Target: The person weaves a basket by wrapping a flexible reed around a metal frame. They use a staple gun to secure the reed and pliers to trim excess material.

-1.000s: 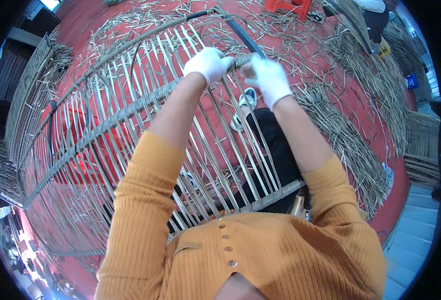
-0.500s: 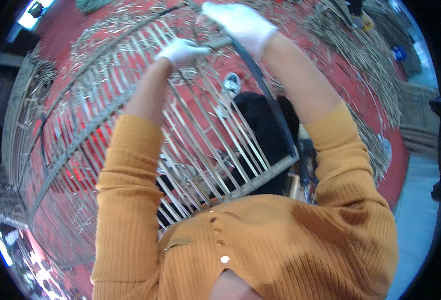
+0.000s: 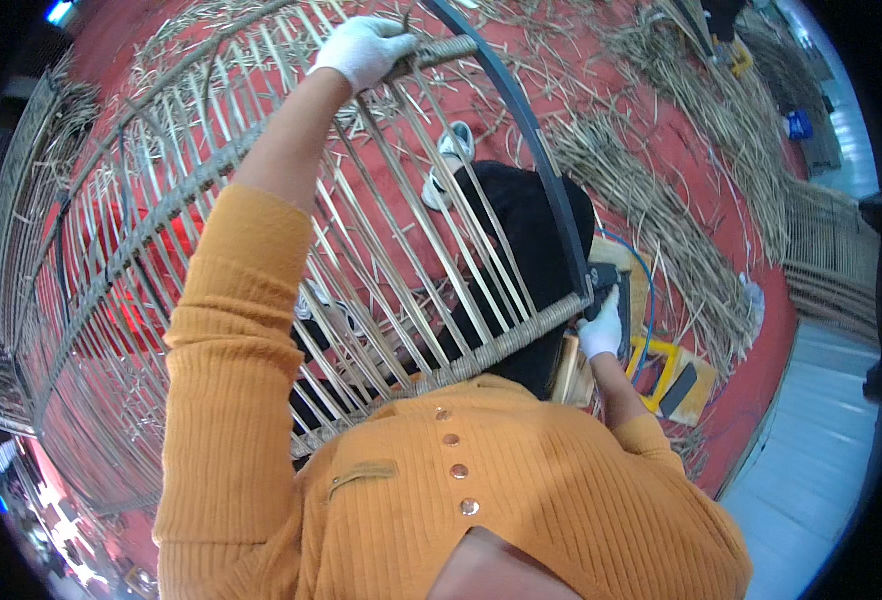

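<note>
Several rails (image 3: 506,345) of the frame (image 3: 216,165), sprawling toward ten o'clock, looked wrapped, its edge bar (image 3: 536,143) bare, as I watched the left hand (image 3: 366,52) grip it at eleven, the right hand (image 3: 602,326) a tool (image 3: 604,277) at three.

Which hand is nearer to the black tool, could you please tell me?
Right: the right hand is on the black tool, gripping it. The left hand is well away from it, toward the picture's top, holding a wrapped bar.
</note>
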